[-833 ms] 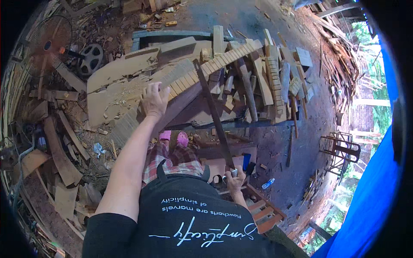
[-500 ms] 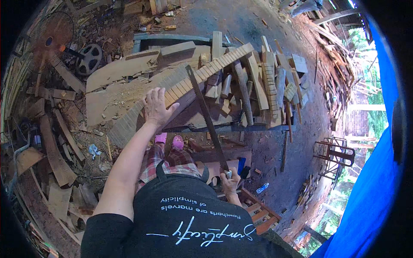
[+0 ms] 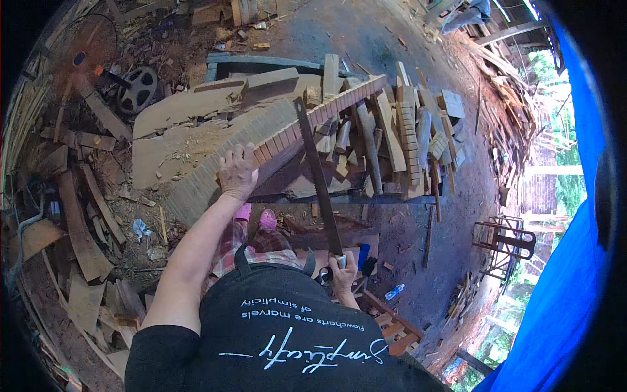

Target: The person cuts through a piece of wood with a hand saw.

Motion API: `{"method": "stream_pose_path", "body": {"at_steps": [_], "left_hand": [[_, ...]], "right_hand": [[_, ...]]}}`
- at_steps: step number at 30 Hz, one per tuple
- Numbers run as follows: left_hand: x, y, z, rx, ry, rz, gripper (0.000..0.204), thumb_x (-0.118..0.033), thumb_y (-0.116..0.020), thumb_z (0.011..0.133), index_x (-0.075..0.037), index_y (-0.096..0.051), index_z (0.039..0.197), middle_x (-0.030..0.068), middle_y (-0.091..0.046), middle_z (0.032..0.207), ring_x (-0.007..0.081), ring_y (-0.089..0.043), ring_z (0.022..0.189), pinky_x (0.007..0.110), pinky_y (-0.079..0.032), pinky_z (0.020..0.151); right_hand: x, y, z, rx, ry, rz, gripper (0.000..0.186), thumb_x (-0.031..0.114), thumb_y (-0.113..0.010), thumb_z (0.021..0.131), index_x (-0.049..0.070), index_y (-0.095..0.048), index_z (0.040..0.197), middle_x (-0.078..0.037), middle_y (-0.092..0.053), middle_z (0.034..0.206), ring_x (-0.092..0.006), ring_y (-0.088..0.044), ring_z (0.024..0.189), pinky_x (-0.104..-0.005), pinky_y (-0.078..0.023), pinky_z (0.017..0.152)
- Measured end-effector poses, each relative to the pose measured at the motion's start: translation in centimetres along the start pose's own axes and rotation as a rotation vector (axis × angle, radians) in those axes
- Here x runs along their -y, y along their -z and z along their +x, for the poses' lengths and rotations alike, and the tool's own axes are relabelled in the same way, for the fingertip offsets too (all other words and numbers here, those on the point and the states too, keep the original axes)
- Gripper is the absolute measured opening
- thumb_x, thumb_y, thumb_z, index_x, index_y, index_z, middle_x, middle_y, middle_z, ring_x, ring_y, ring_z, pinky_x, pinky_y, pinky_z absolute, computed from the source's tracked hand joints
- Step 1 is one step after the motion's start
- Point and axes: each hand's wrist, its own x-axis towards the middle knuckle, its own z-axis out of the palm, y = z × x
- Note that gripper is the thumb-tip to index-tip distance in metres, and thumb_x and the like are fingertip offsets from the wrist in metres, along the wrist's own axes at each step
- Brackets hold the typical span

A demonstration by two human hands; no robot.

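My left hand (image 3: 238, 175) grips a long wooden board (image 3: 341, 100) with closely spaced cross cuts, lying diagonally over the piled workbench (image 3: 163, 124), with its fingers curled over the board. Beside that board lies a greyer slatted piece (image 3: 192, 188). My right hand (image 3: 341, 277) holds the handle of a long, dark handsaw (image 3: 317, 176) at the lower middle, its toothed blade reaching up to the board, right of my left hand. Offcuts, round sticks (image 3: 370, 150) and another notched strip (image 3: 411, 144) are heaped on the bench's right half.
A fan (image 3: 80, 59) and a spoked wheel (image 3: 136, 91) stand upper left. Scrap boards (image 3: 88, 238) crowd the left floor. A metal frame (image 3: 506, 243) stands right, near a bottle (image 3: 394, 292) and wooden rack (image 3: 400, 336); a blue tarp (image 3: 548, 307) hangs at far right.
The scene sits slightly lower in the picture. My left hand has shifted its fingers on the board, briefly spreading them; the saw has moved a little along its length.
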Motion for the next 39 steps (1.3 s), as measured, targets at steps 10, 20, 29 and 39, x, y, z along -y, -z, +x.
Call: {"method": "stream_pose_path", "body": {"at_steps": [10,20,29,39], "left_hand": [[6.8,2.1,-1.4,0.095,-0.022,-0.205,0.061,-0.028,-0.075,0.068,-0.014,-0.051,0.122,0.009,-0.051,0.107,0.0297,-0.048,0.102,0.041,-0.04,0.089],[8.2,1.8,-2.6,0.107,0.04,-0.302,0.066,-0.027,-0.077,0.067,-0.016,-0.049,0.126,0.008,-0.045,0.114,0.0294,-0.04,0.11,0.042,-0.033,0.1],[12.2,3.1,-5.5,0.169,0.047,-0.251,0.069,-0.031,-0.075,0.071,-0.016,-0.046,0.132,0.0124,-0.044,0.121,0.033,-0.039,0.114,0.044,-0.033,0.101],[7.5,1.9,-1.1,-0.155,0.115,-0.28,0.048,-0.038,-0.063,0.083,-0.015,-0.053,0.123,0.0103,-0.052,0.115,0.0308,-0.045,0.109,0.045,-0.035,0.095]], "right_hand": [[0.6,-0.8,1.6,0.047,-0.098,0.129,0.02,0.012,-0.067,0.083,0.004,-0.048,0.081,-0.001,-0.055,0.062,-0.0071,-0.052,0.053,-0.0247,-0.042,0.047],[0.9,-1.9,2.8,0.111,-0.098,0.075,0.017,0.007,-0.065,0.077,0.004,-0.048,0.076,0.0,-0.049,0.056,-0.0066,-0.046,0.053,-0.0255,-0.038,0.047],[-0.9,-2.0,3.4,0.08,0.033,0.026,0.02,0.008,-0.067,0.075,0.005,-0.048,0.074,-0.001,-0.047,0.054,-0.0067,-0.042,0.05,-0.0266,-0.037,0.046],[1.2,-4.6,6.4,0.226,0.158,-0.015,0.017,0.009,-0.066,0.081,0.004,-0.049,0.08,-0.003,-0.048,0.059,-0.0094,-0.044,0.053,-0.0269,-0.038,0.049]]}}
